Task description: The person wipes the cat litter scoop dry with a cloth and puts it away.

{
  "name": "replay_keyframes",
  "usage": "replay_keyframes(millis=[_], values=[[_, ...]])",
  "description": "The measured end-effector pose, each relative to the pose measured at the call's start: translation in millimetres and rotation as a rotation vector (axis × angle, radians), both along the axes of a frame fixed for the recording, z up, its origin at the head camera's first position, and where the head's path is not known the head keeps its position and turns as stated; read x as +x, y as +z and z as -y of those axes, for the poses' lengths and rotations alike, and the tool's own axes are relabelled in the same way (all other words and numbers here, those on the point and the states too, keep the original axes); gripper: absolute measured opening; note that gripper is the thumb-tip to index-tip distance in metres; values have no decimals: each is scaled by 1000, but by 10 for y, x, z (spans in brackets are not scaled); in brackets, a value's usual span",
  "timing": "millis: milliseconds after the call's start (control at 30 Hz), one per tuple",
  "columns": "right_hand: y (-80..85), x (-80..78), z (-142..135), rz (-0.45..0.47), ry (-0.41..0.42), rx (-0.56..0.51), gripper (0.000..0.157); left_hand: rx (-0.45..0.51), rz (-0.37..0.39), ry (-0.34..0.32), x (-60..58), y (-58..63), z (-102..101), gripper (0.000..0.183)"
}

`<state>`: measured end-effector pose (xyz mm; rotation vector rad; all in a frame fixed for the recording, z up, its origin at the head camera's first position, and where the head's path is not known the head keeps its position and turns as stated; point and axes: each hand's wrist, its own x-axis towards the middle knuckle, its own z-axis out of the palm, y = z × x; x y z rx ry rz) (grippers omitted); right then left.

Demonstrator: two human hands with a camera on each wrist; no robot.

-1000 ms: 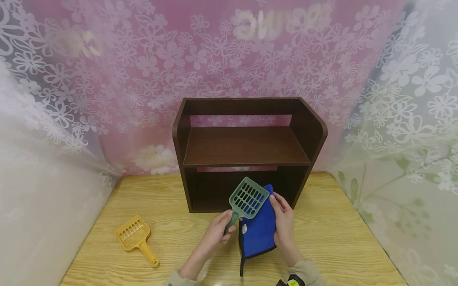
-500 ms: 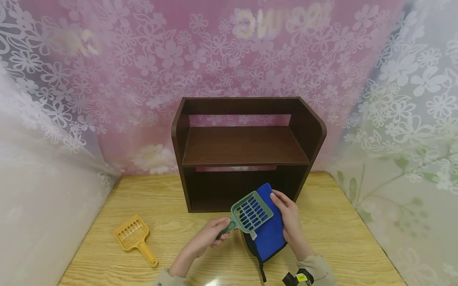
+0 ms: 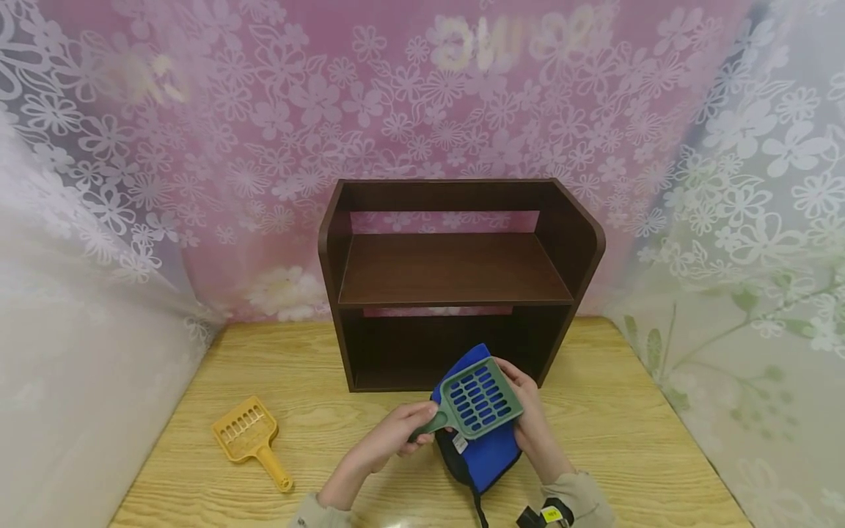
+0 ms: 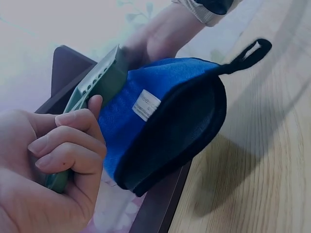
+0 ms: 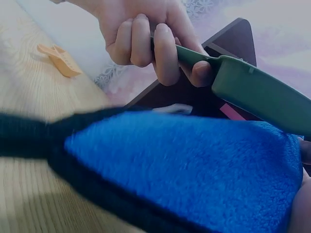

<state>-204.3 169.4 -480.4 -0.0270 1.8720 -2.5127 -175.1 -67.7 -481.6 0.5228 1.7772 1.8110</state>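
Observation:
My left hand (image 3: 392,434) grips the handle of a green slotted litter scoop (image 3: 499,419), fingers curled round it in the left wrist view. The scoop lies over a blue plush cloth mitt (image 3: 490,460) with black edging, a white label and a black hanging loop. My right hand (image 3: 533,419) holds the mitt by its right side, partly hidden behind the scoop. In the left wrist view, the mitt's dark opening (image 4: 180,131) faces the camera. Seen from the right wrist, the scoop's side (image 5: 257,94) is against or just above the plush.
A yellow slotted scoop (image 3: 243,438) lies at the left of the wooden table (image 3: 594,455). Behind the hands stands a dark brown two-level shelf (image 3: 455,271). Flower-patterned cloth (image 3: 264,147) hangs at the back and both sides.
The green scoop has moved down and right over the mitt, now covering its middle. The mitt has turned, its top tipping left. Both hands keep their holds; the yellow scoop stays put.

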Motion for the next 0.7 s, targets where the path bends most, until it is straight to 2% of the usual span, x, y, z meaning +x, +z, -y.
replay_keyframes(millis=[200,333,567,700], values=[[24,-29,-63,-61,-4,144,36,-23,-2,-35,-14,10,76,40],[57,-50,-141,-102,-1,247,35,-68,-20,-44,-26,5,203,40],[99,-20,-236,-59,58,265,38,-118,-36,33,-59,-46,357,41],[77,3,-285,-61,20,281,38,-86,-36,74,-63,-54,394,42]])
